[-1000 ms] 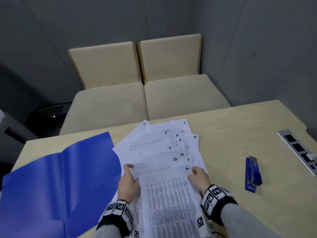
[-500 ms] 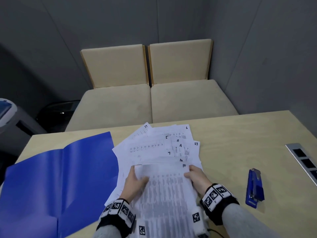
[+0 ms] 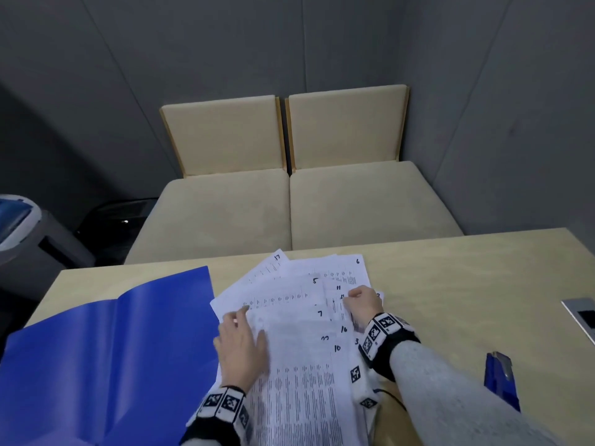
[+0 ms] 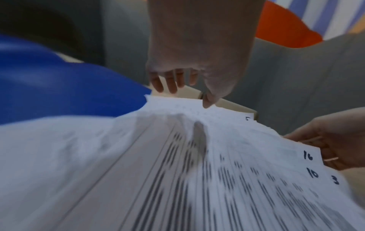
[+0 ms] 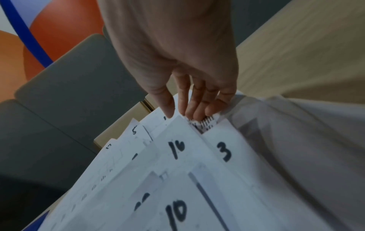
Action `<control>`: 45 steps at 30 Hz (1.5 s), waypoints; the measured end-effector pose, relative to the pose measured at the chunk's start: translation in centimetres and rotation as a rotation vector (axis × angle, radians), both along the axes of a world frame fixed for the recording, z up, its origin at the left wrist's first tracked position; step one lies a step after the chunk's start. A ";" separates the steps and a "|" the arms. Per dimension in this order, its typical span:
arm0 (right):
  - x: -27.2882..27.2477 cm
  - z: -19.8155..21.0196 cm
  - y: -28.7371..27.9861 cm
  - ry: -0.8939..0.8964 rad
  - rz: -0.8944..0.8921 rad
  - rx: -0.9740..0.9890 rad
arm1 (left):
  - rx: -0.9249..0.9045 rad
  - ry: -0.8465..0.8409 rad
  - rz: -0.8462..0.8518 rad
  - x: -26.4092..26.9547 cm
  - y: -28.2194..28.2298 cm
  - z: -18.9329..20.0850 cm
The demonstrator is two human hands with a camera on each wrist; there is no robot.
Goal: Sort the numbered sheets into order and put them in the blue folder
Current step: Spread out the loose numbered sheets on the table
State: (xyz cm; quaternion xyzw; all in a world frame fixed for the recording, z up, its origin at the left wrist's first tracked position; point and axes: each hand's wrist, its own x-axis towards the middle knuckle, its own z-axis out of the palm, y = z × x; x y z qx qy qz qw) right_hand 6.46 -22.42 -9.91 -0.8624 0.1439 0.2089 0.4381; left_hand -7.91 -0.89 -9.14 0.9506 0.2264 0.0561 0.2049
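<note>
A fan of white numbered sheets (image 3: 289, 300) lies on the wooden table (image 3: 467, 284); numbers 17, 6, 5, 11, 7, 16, 10 and 3 show at their corners. The sheet marked 10 (image 3: 306, 397) lies on top, nearest me. My left hand (image 3: 241, 342) rests flat on the pile's left side with straight fingers (image 4: 171, 84), thumb tip touching the paper. My right hand (image 3: 362, 302) has reached to the far right of the fan, its fingertips (image 5: 197, 114) touching a printed sheet beyond 16 and 3. The blue folder (image 3: 112, 349) lies open at the left, touching the sheets.
A blue stapler (image 3: 500, 381) lies on the table to the right of my right arm. A metal socket panel (image 3: 582, 317) is set in the table at the right edge. Two beige bench seats (image 3: 289, 214) stand beyond the far edge.
Both hands let go of the sheet marked 10, which now lies on the pile. My left hand moved onto the sheets, flat. My right hand moved forward to the far sheets.
</note>
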 end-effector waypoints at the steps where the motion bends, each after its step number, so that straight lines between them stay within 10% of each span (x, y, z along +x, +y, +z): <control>1: 0.0 -0.1 0.0 0.006 -0.014 0.005 | 0.090 -0.064 -0.085 1.8 0.0 0.1; 9: -1.1 -1.4 -0.5 -0.092 0.010 0.039 | 0.317 0.287 -0.385 13.0 -0.9 0.2; 27: -6.8 -1.0 -0.8 -0.518 0.252 -0.046 | 0.373 -0.049 -0.582 7.7 3.0 0.6; 38: -4.1 5.5 -2.6 -0.319 -0.229 0.459 | 0.282 -0.337 -0.361 4.7 4.8 9.7; 45: -2.4 16.6 -6.2 -0.754 -0.371 0.637 | 0.341 -0.467 -0.096 2.1 7.2 18.1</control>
